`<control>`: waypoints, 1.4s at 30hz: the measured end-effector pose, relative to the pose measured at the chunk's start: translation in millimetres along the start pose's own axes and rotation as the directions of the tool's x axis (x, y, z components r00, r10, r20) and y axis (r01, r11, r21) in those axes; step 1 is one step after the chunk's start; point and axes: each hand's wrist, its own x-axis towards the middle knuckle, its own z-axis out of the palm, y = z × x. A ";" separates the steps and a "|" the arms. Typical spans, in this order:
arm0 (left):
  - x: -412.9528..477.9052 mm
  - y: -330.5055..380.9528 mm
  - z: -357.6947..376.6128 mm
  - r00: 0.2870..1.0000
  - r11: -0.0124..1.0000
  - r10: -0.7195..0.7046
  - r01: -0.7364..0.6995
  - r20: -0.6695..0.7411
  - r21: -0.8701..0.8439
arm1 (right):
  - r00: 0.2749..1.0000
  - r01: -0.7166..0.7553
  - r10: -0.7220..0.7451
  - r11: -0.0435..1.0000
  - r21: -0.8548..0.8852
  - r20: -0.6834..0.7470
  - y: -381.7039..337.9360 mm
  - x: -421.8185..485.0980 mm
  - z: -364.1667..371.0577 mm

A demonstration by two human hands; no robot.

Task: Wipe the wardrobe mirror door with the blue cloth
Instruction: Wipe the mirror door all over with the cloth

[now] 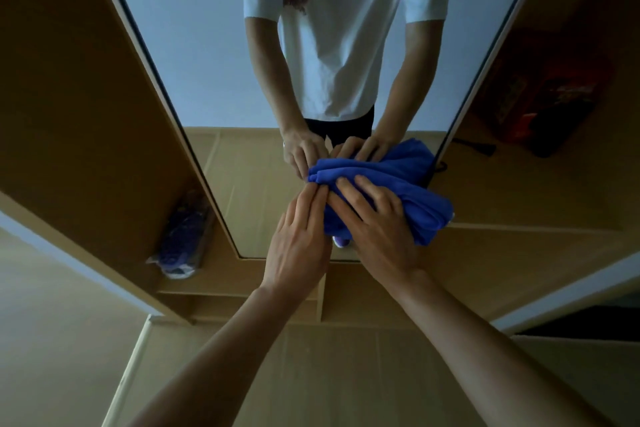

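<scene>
- The blue cloth is lying bunched against the mirror door, low on the glass toward 5 o'clock; its reflection is meeting it at 12 o'clock
- The right hand is pressing on the cloth from 6 o'clock; fingers spread and fairly straight, released, not clenching the fabric
- The left hand is reaching in from 8 o'clock, released; its straight fingertips are touching the cloth's left edge
- A plastic-wrapped purple bundle is sitting on the wardrobe shelf, at 9 o'clock of the hands
</scene>
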 end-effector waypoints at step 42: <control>-107.7 -9.6 98.4 0.819 0.918 -0.269 0.378 0.506 -0.123 | 0.872 -0.185 -0.047 0.890 0.417 0.488 -37.9 -124.7 65.9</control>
